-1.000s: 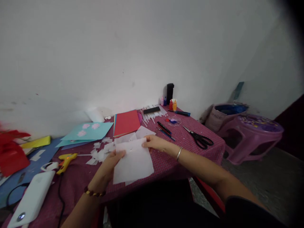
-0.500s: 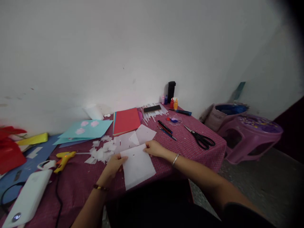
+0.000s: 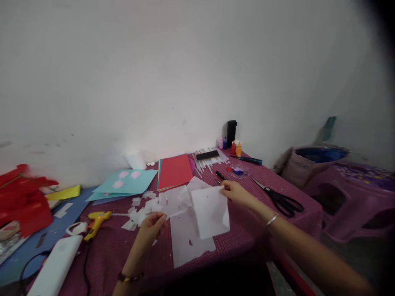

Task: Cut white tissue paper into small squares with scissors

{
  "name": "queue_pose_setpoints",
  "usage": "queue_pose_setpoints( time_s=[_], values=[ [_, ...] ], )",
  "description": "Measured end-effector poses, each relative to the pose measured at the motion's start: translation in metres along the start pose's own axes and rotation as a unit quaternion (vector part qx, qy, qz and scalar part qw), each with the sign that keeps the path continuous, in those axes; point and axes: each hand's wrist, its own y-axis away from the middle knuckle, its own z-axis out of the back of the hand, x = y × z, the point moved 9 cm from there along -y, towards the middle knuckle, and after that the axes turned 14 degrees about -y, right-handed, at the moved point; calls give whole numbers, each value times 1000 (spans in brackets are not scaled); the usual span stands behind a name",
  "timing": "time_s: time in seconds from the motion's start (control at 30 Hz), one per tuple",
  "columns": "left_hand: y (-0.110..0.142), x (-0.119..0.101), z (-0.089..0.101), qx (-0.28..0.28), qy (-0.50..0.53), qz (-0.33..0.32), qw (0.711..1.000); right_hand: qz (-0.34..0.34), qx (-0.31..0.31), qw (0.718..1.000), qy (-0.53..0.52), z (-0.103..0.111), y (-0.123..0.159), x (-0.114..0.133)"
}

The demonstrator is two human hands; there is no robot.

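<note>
At lower left, a glue gun (image 3: 99, 221) is seen; beside paper scraps (image 3: 141, 215), the left hand (image 3: 152, 226) is half-curled, any hold unclear. At lower centre, a white sheet (image 3: 212, 213), partly covering cut paper (image 3: 182, 246), is pinched at its upper-right corner by the right hand (image 3: 240, 194), left of scissors (image 3: 280, 200).

The wall (image 3: 197, 78) is dim, the upper-right corner black, the stool (image 3: 354, 194) slightly blurred.

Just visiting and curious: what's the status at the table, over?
Right grip pinching white sheet. Left grip near paper scraps. Another sheet partly hidden behind.
</note>
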Motion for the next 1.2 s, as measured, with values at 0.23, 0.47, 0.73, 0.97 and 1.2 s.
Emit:
queue_pose_setpoints(
  time_s=[0.23,0.47,0.73,0.97,1.2],
  values=[
    [44,-6,-5,-18,-115,-71,991,-60,32,991,118,43,25,-47],
    [51,-1,-16,0,-219,-95,971,87,114,976,166,-27,6,49],
    [56,7,-31,49,-259,-115,958,-13,225,969,96,-120,-31,42],
    [53,8,-17,13,-249,-114,962,-119,192,959,-170,-115,-33,46],
    [55,-26,-11,-38,-338,-148,929,-239,41,871,-428,-93,1,4]
  ],
)
